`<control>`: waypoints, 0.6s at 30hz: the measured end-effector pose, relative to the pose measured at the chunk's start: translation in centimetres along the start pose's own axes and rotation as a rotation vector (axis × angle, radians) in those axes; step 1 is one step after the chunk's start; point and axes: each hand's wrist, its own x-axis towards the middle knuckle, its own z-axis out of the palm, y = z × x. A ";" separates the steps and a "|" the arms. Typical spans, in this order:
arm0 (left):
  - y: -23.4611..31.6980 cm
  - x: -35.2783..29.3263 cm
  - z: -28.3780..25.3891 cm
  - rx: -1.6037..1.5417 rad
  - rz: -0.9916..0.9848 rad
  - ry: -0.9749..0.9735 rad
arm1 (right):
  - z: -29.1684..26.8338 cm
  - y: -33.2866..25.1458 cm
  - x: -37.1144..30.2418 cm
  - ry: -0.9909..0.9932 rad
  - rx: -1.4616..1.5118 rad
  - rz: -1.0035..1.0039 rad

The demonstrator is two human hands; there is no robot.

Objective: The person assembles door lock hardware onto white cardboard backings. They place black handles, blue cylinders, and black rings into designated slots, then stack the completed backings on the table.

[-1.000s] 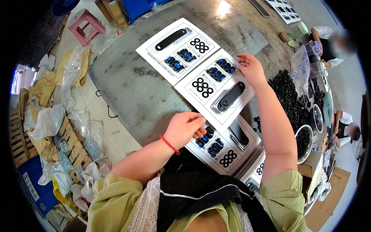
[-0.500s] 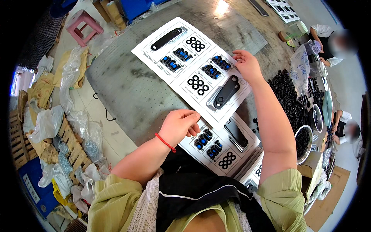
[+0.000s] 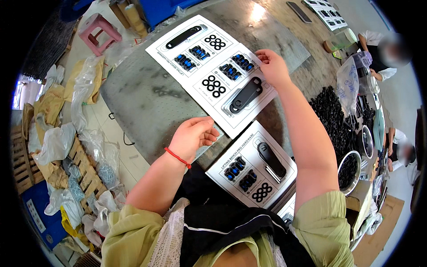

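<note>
A large white double card [image 3: 202, 95] with black handles, ring groups and blue-and-black bolt sets packed on it lies slanted over the metal table. My right hand [image 3: 274, 69] is closed on its far right edge, fingertips on top of the card. At the near left edge, my left hand [image 3: 195, 135], with a red cord at the wrist, has its fingers curled and tips against the edge. Nearer my body, a similar single card [image 3: 275, 184] lies on top of a stack, bearing one black handle, bolts and rings. The underside of the double card is hidden.
A pile of black parts [image 3: 329, 118] and metal bowls [image 3: 357, 164] of parts stand at the right. More cards [image 3: 327, 13] and a dark flat bar [image 3: 299, 12] lie far right. A pink stool [image 3: 98, 33] and plastic bags stand left. Two people work at the right.
The double card has shifted away and to the left, with both my hands moving along. More of the single card near my body shows now.
</note>
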 end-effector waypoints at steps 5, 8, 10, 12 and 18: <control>0.1 -0.2 -0.7 -0.265 -0.019 -0.128 | -0.1 -0.6 -0.9 0.007 -0.071 -0.030; 0.6 -0.8 -0.6 -0.460 -0.066 -0.228 | -0.8 0.0 -1.6 0.035 -0.269 -0.153; 1.1 -1.7 -0.3 -0.473 -0.064 -0.213 | -1.4 -0.5 -2.5 -0.016 -0.355 -0.284; 1.1 -2.3 -0.4 -0.395 -0.029 -0.203 | -1.9 -1.2 -4.0 -0.109 -0.395 -0.414; 2.1 -1.4 -3.2 0.363 0.405 0.165 | -2.1 -3.0 -7.4 -0.303 -0.607 -0.498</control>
